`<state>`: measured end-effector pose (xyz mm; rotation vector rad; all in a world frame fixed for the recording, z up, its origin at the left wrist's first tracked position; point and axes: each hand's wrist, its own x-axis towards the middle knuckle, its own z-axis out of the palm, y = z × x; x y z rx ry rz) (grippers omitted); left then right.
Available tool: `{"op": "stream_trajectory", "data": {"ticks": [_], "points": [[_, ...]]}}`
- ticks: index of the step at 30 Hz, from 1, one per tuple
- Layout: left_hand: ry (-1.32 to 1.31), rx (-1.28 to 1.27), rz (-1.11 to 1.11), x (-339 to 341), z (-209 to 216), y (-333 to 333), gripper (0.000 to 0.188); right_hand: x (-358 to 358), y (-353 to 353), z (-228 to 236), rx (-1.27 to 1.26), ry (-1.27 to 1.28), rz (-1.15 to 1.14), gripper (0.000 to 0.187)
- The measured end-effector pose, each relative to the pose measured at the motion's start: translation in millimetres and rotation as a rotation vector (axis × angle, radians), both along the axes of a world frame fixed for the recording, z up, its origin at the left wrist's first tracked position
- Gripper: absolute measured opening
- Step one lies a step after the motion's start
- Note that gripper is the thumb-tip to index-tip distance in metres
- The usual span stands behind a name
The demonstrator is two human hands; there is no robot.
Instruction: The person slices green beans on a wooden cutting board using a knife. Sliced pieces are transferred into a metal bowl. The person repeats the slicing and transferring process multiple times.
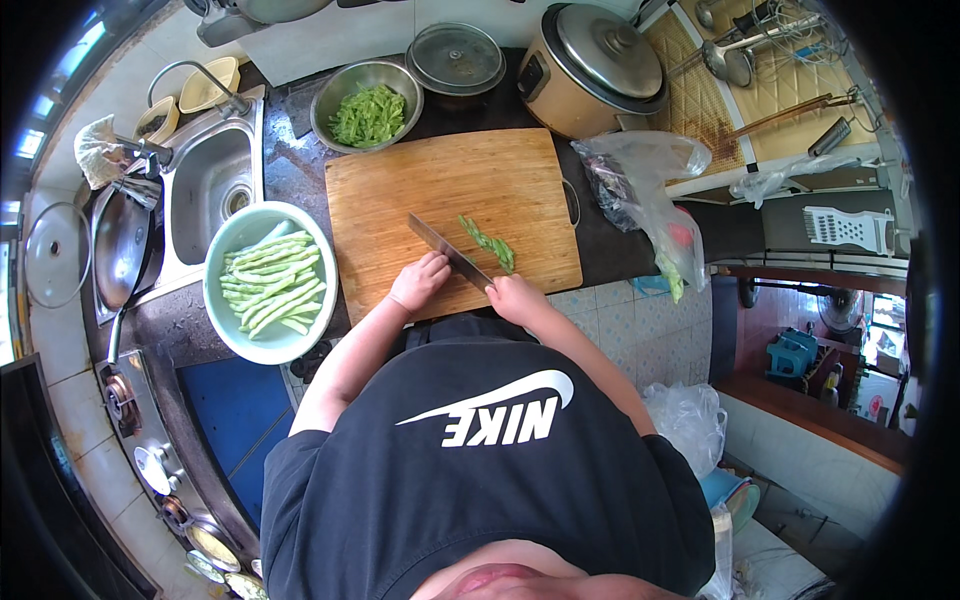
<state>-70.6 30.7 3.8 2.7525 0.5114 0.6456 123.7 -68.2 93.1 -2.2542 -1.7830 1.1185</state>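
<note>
My right hand point(516, 299) is closed round the handle of a kitchen knife point(446, 249), whose broad blade slants up and left across the wooden cutting board point(390, 200). Fingers curled, my left hand point(420, 281) rests on the board against the blade's left side; whatever lies under those fingers is hidden. Sliced green bean pieces point(488, 244) lie in a small row just right of the blade. Left of the board, a pale green basin point(214, 300) holds long whole green beans point(272, 283). Behind the board stands a steel bowl point(320, 112) with cut green pieces point(368, 116).
A lidded pot point(456, 58) and a large rice cooker point(590, 75) stand behind the board. Plastic bags point(655, 170) lie at its right. The sink point(210, 190) and a wok point(126, 245) are at the left, with a gas stove point(150, 440) nearer.
</note>
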Motion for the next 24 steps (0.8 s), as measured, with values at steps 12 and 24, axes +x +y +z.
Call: {"op": "stream_trajectory", "data": {"ticks": [12, 24], "points": [[-0.059, 0.054, 0.188, -3.3, 3.8, -2.3, 0.022, 1.2, 3.3, -6.3, 0.026, -0.006, 0.006, 0.032], [-0.035, 0.103, 0.195, -3.4, 4.0, -2.5, 0.016, 13.1, -26.0, 10.1, 0.111, -0.019, 0.048, 0.031]]}}
